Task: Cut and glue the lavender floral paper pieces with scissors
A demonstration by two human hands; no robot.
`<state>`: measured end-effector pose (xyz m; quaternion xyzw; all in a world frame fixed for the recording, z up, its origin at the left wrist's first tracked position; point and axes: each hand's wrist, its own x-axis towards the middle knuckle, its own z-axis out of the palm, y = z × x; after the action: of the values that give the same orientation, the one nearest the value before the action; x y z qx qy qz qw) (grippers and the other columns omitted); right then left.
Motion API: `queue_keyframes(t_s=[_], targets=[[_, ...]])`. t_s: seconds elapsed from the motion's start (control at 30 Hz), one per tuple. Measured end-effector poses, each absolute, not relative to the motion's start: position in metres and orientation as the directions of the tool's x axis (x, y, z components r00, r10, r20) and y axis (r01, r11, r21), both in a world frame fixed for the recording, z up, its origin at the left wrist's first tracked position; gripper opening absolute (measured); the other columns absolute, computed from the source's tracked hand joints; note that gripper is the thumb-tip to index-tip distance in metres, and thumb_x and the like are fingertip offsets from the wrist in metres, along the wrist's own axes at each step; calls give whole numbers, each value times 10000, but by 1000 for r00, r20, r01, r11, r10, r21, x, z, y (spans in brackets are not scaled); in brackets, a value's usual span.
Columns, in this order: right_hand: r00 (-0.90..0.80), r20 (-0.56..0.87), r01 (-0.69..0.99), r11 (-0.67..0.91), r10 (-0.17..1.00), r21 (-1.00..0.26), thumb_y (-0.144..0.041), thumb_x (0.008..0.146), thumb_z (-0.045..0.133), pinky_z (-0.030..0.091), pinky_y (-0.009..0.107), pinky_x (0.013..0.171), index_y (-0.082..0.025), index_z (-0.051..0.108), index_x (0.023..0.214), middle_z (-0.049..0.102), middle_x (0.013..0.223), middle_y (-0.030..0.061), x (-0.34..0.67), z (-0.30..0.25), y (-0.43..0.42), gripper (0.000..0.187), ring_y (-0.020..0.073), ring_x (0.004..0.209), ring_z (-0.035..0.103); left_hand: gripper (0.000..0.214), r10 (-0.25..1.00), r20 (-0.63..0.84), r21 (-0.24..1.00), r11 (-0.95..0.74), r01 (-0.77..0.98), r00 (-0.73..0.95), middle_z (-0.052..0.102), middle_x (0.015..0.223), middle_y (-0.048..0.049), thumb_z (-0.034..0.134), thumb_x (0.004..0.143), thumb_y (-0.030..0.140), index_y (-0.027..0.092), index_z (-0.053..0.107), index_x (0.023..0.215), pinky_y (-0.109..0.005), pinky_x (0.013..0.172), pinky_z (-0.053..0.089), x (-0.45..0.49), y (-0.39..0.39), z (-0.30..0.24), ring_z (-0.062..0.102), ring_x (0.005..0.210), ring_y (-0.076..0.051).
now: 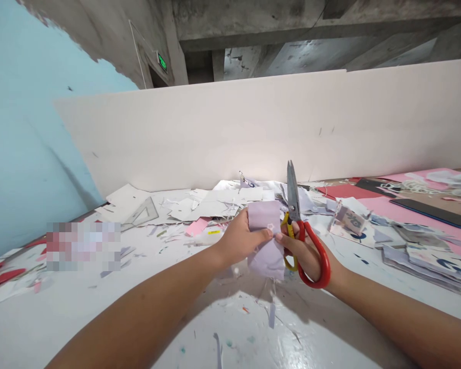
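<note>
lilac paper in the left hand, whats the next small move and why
Probably open the scissors in the right hand and bring the blades to the edge of the lilac paper: the blades are shut, pointing up beside the sheet, and the left hand grips it.

Nothing here reads in full. Over the doorway at upper left, a lit green sign (pixel 162 62) glows, its marks too small to make out. A tilted printed card (pixel 348 220) on the right carries dark lettering, but the angle defeats it (could be characters, hard to say). The stacked printed sheets (pixel 447 263) at far right show large dark-blue print, one curve resembling an "S". A small yellow label (pixel 214 231) among the scraps is too tiny to read.
</note>
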<state>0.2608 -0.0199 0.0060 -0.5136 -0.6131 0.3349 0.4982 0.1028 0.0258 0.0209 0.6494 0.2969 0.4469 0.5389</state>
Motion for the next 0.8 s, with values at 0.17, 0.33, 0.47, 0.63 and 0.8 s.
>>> queue_keyframes(t_s=[0.17, 0.33, 0.47, 0.63, 0.8], targets=[[-109, 256, 354, 278, 961, -893, -527, 766, 480, 481, 326, 654, -188, 500, 719, 564, 686, 20, 262, 7, -27, 343, 186, 677, 589, 415, 911, 365, 924, -329, -195, 192, 633, 872, -45, 690, 612, 305, 193, 534, 979, -294, 673, 483, 100, 32, 36, 594, 760, -160], [-219, 313, 402, 377, 924, -834, -573, 747, 477, 470, 358, 747, -182, 516, 942, 581, 964, 83, 260, 6, -34, 438, 241, 907, 557, 362, 894, 433, 876, -386, -288, 117, 613, 845, -37, 677, 627, 280, 168, 536, 942, -297, 697, 478, 96, 32, 49, 581, 752, -145], [-241, 304, 453, 384, 922, -805, -631, 778, 343, 451, 320, 631, -181, 489, 789, 534, 698, 24, 257, 9, -34, 473, 168, 667, 521, 370, 897, 434, 872, -395, -290, 83, 608, 845, -34, 669, 637, 291, 178, 531, 961, -297, 684, 478, 95, 31, 48, 577, 755, -147], [-245, 240, 521, 336, 939, -784, -668, 790, 203, 376, 303, 547, -188, 477, 756, 392, 496, -37, 254, 14, -37, 553, 135, 520, 407, 396, 895, 445, 862, -418, -286, 33, 613, 900, -41, 664, 644, 317, 196, 521, 993, -315, 704, 479, 95, 33, 46, 588, 803, -165], [-232, 226, 495, 315, 946, -810, -668, 784, 235, 362, 304, 536, -180, 510, 795, 409, 505, -37, 254, 12, -39, 560, 131, 497, 401, 417, 900, 434, 873, -408, -267, 43, 631, 935, -68, 665, 637, 340, 180, 532, 998, -326, 725, 476, 97, 33, 46, 598, 842, -188]])
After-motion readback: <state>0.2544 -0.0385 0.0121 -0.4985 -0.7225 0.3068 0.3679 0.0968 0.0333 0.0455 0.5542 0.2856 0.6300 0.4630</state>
